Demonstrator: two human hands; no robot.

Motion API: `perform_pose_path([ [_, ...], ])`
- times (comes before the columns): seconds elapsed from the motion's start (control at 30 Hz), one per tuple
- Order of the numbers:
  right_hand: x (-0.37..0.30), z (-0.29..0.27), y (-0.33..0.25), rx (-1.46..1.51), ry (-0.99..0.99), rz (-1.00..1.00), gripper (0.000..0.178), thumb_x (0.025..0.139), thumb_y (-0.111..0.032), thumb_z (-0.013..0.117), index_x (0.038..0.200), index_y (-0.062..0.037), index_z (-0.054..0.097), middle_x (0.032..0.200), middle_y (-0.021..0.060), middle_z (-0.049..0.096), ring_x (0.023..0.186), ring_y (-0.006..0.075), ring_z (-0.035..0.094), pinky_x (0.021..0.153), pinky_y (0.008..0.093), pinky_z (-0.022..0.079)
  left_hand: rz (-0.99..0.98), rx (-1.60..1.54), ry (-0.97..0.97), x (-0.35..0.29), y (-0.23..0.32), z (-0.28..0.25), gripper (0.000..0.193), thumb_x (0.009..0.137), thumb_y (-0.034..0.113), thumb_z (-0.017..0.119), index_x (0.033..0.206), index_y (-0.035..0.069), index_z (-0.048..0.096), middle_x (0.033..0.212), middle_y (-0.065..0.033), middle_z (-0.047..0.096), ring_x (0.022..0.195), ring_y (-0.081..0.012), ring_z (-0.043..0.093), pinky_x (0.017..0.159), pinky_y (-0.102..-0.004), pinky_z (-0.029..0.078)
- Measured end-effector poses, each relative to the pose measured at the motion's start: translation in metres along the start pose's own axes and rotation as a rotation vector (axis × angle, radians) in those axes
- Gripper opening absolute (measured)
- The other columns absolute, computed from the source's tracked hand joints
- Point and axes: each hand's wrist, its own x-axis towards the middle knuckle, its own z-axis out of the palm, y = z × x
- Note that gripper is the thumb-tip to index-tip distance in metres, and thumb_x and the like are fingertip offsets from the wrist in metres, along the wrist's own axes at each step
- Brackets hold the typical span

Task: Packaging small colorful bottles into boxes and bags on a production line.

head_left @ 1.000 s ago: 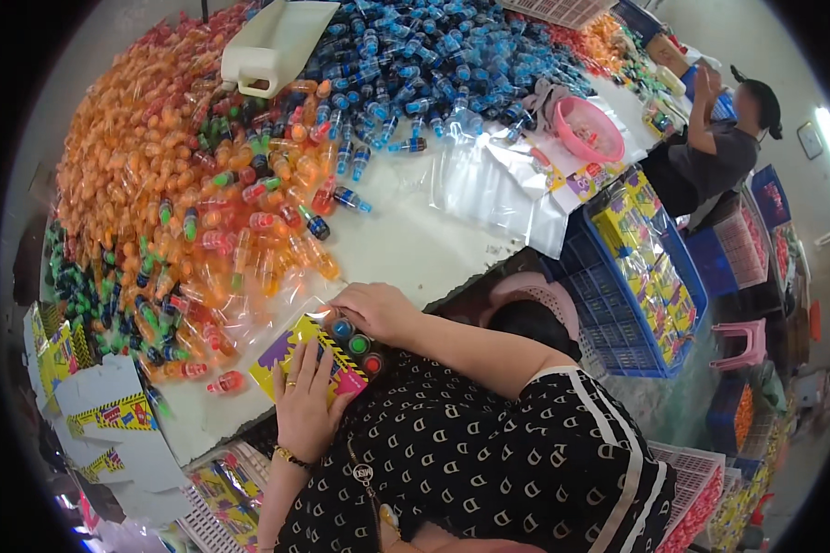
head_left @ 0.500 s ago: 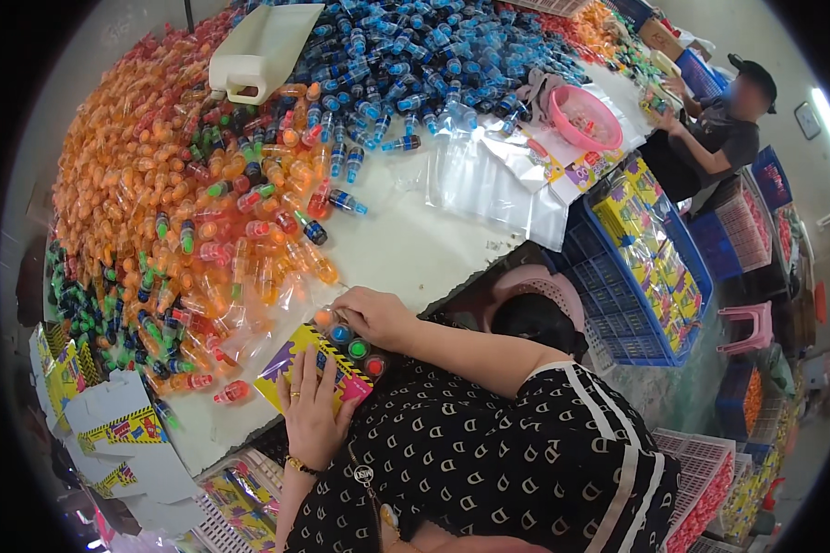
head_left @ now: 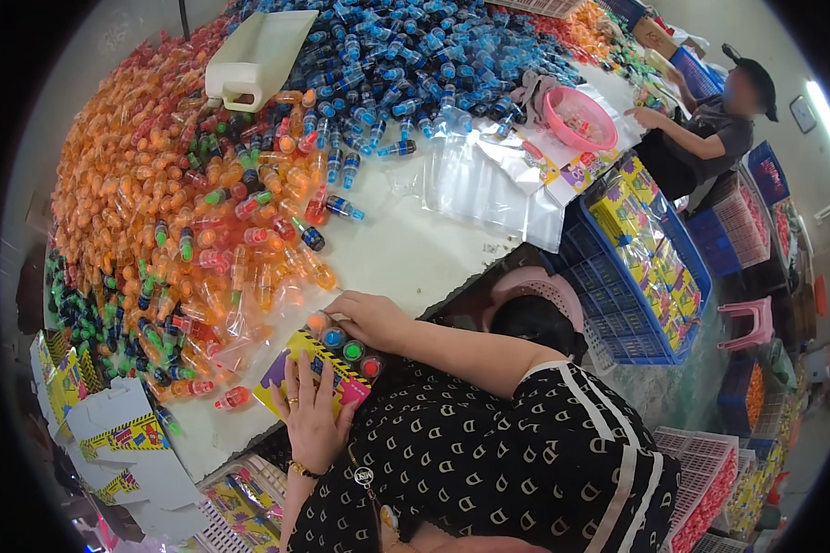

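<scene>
A yellow and purple printed carton (head_left: pixel 284 370) lies tilted at the table's near edge, close to my body. Small bottles with orange, blue, green and red caps (head_left: pixel 352 350) stand in a row along its right side. My left hand (head_left: pixel 312 415) rests flat across the carton's face, fingers stretched out and thumb apart. Beyond the capped bottles is my right hand (head_left: pixel 371 319), its fingers bent and close together by the orange cap. Clear plastic film (head_left: pixel 266 324) lies beside those fingertips; whether they pinch it is hidden.
Heaped orange bottles (head_left: pixel 129 184) and blue bottles (head_left: pixel 387 55) cover the table's far side, with a white scoop (head_left: pixel 258 64) on top. Clear bags (head_left: pixel 498 189) and a pink basin (head_left: pixel 581 118) lie right. A blue crate (head_left: pixel 609 313) holds cartons. A co-worker (head_left: pixel 710 138) sits beyond.
My right hand has shifted slightly left and nearer the orange cap. The carton and my left hand have barely moved. The co-worker's arms have changed position.
</scene>
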Motion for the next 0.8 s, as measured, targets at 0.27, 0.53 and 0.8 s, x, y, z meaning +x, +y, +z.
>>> perform_pose_path([
  [0.27, -0.002, 0.001, 0.005, 0.274, -0.006, 0.188, 0.021, 0.084, -0.011, 0.062, 0.104, -0.0065, 0.059, 0.095, 0.0130, 0.062, 0.091, 0.0302, 0.062, 0.075, 0.0364, 0.050, -0.021, -0.039, -0.005, -0.002, -0.002, 0.002, 0.067, 0.079, 0.034, 0.071, 0.136, 0.007, 0.048, 0.149, -0.0207, 0.031, 0.139, -0.0367, 0.027, 0.112, -0.0562, 0.012],
  [0.53, 0.017, 0.005, 0.008, 0.039, 0.051, 0.054, 0.022, 0.080, -0.010, 0.068, 0.099, -0.0077, 0.058, 0.092, 0.0099, 0.061, 0.085, 0.0278, 0.061, 0.072, 0.0352, 0.051, -0.002, -0.012, -0.008, 0.001, -0.002, 0.001, 0.066, 0.079, 0.035, 0.070, 0.135, 0.008, 0.049, 0.150, -0.0208, 0.030, 0.139, -0.0366, 0.028, 0.111, -0.0556, 0.012],
  [0.8, 0.027, -0.022, -0.017, -0.129, 0.160, -0.429, 0.021, 0.074, -0.012, 0.070, 0.093, -0.0099, 0.061, 0.090, 0.0044, 0.060, 0.079, 0.0247, 0.059, 0.069, 0.0345, 0.050, -0.060, -0.044, 0.018, -0.004, 0.001, 0.002, 0.065, 0.079, 0.036, 0.071, 0.135, 0.011, 0.049, 0.150, -0.0207, 0.028, 0.139, -0.0367, 0.027, 0.111, -0.0559, 0.013],
])
